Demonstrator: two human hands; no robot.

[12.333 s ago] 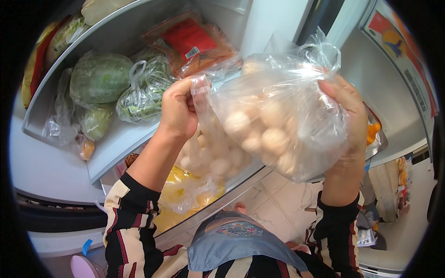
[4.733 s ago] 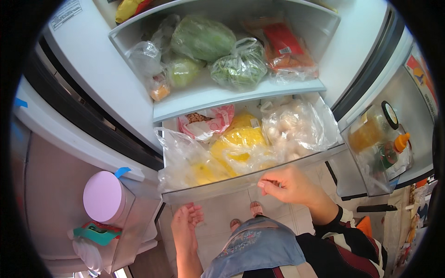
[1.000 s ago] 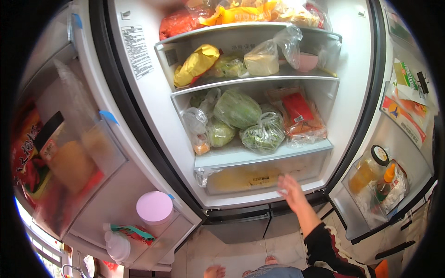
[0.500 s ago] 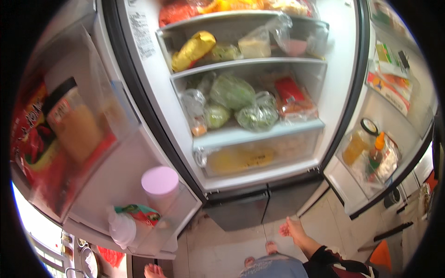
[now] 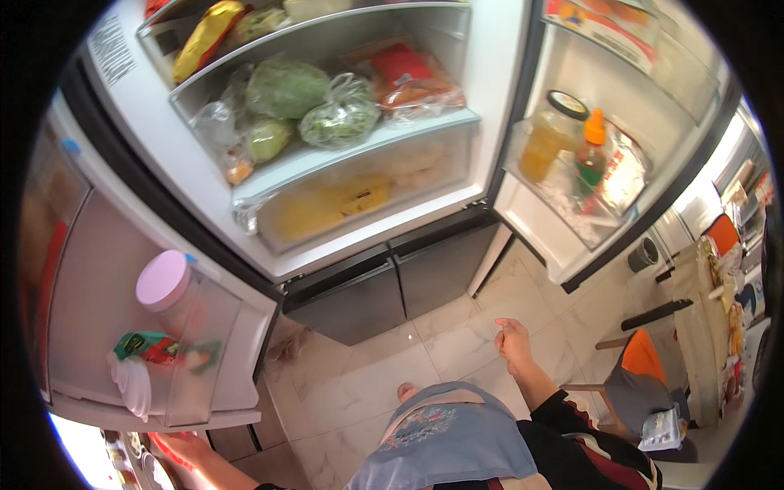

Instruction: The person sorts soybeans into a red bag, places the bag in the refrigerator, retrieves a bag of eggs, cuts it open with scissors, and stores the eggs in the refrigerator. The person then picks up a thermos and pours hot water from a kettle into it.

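My left hand [image 5: 186,447] is low at the left, just past the bottom edge of the open left fridge door [image 5: 233,412]. It overlaps a red plastic bag [image 5: 169,454]; whether its fingers grip the bag I cannot make out. My right hand [image 5: 513,343] is held over the floor in front of the fridge, loosely bent, thumb and forefinger apart, with nothing in it. Ahead stands the open fridge, with bagged green vegetables [image 5: 286,88] and a red packet [image 5: 400,65] on a shelf. Below them is a clear drawer [image 5: 359,200] with something yellow inside.
The left door rack holds a pink-lidded container [image 5: 163,282] and a green-and-red pouch [image 5: 147,347]. A jar [image 5: 545,143] and an orange-capped bottle [image 5: 592,155] stand in the right door. Two dark lower drawers [image 5: 351,302] are below. An orange-and-grey chair [image 5: 641,376] is at right.
My view has swung right and downward, so the fridge sits higher and further left. My left hand has come over the red bag. My right hand remains in front of me.
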